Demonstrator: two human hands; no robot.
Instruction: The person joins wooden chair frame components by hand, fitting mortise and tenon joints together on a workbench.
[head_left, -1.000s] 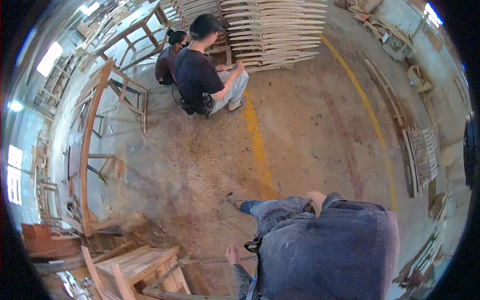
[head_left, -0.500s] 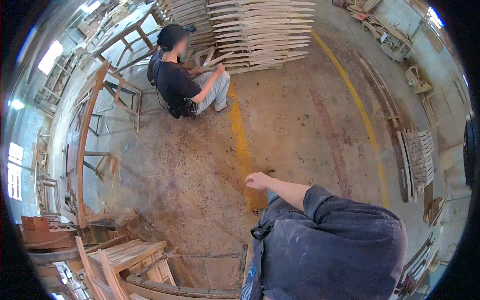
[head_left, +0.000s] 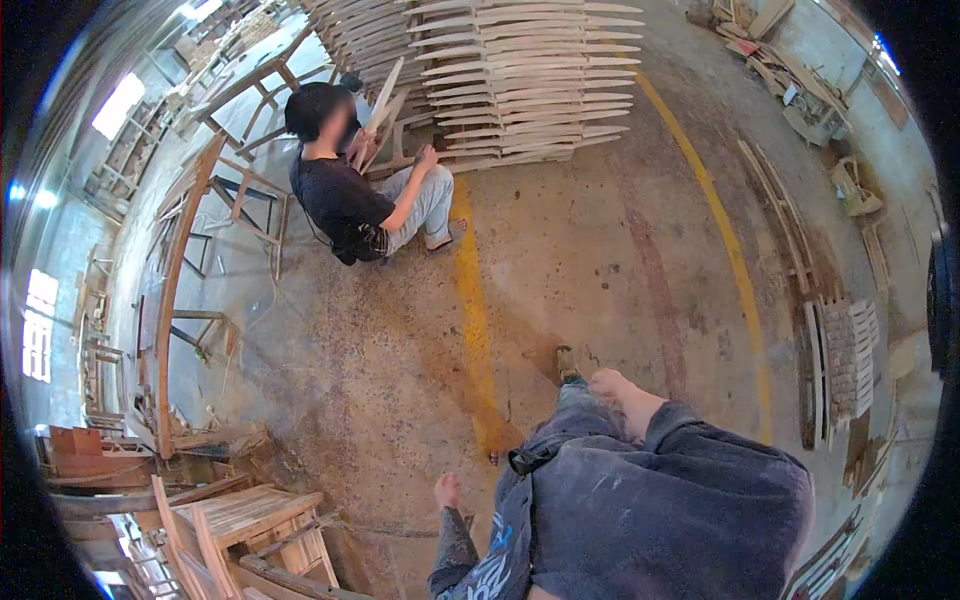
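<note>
My right hand [head_left: 608, 385] is low in front of the body, close to my trouser leg and just right of a shoe [head_left: 567, 362] on the floor. Its fingers are blurred, and I cannot make out their pose. Lower left, my left hand [head_left: 448, 490] hangs over the concrete floor beside my sleeve, fingers slightly apart, with nothing visible in it. A person [head_left: 340, 190] in a dark top and light trousers squats at the upper left, holding pale wooden pieces [head_left: 385, 100] beside a large stack of slatted wooden parts [head_left: 530, 90].
Wooden frames [head_left: 175, 300] stand along the left. At the lower left is a wooden furniture piece [head_left: 245, 510]. Long boards [head_left: 775, 215] and a pile of wooden parts [head_left: 850, 340] lie on the right. Yellow lines [head_left: 725, 220] mark the floor.
My right hand has moved right and down, back toward my body. My left hand and a shoe have come into view. The other person's wooden pieces are now raised more upright.
</note>
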